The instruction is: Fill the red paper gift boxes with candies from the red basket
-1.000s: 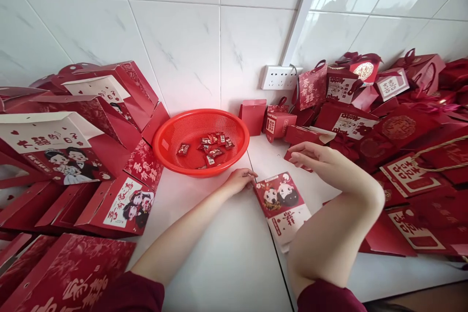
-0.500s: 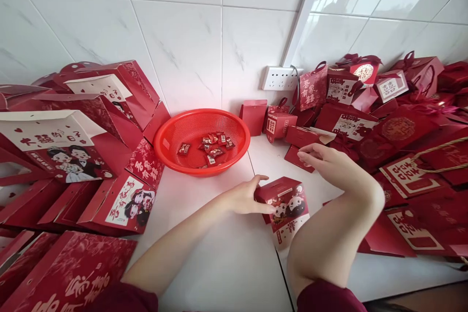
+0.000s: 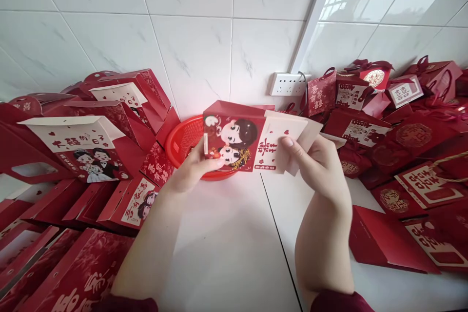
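A red and cream box (image 3: pixel 234 141) with a cartoon couple on its front is held sideways in the air, in front of the red plastic basket (image 3: pixel 174 152). My left hand (image 3: pixel 190 168) grips its red end, thumb on the front face. At the cream flap end, my right hand (image 3: pixel 318 163) pinches the flaps, thumb in front and fingers behind. The box hides most of the basket and nearly all of its contents.
Red boxes and bags (image 3: pixel 98 156) are stacked on the left of the white table (image 3: pixel 219 248). More red gift bags (image 3: pixel 402 141) crowd the right side. A white power strip (image 3: pixel 288 84) is at the tiled wall.
The box has been lifted off the table and turned on its side in front of the basket. My right hand, empty before, now grips its flaps. The view has shifted slightly.
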`<state>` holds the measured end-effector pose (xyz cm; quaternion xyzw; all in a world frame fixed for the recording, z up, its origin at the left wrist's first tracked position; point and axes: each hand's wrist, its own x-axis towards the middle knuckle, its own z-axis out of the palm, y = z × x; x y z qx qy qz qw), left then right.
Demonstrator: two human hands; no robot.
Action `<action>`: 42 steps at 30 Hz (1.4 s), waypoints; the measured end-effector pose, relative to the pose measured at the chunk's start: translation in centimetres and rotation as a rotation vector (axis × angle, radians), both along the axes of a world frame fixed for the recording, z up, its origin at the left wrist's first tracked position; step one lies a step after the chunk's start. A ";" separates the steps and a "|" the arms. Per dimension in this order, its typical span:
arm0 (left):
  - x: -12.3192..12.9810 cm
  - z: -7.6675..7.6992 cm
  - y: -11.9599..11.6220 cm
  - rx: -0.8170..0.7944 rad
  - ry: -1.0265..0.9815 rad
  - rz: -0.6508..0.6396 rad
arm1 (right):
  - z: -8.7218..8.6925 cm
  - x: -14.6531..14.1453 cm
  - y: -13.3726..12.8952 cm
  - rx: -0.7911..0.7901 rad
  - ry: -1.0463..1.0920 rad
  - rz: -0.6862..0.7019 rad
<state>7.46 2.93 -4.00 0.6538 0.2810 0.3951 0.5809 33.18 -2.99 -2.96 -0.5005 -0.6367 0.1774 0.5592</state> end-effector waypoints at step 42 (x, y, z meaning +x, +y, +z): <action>-2.1 4.1 -6.3 0.486 1.254 0.007 | -0.6 -7.4 -0.4 -0.119 -0.750 0.461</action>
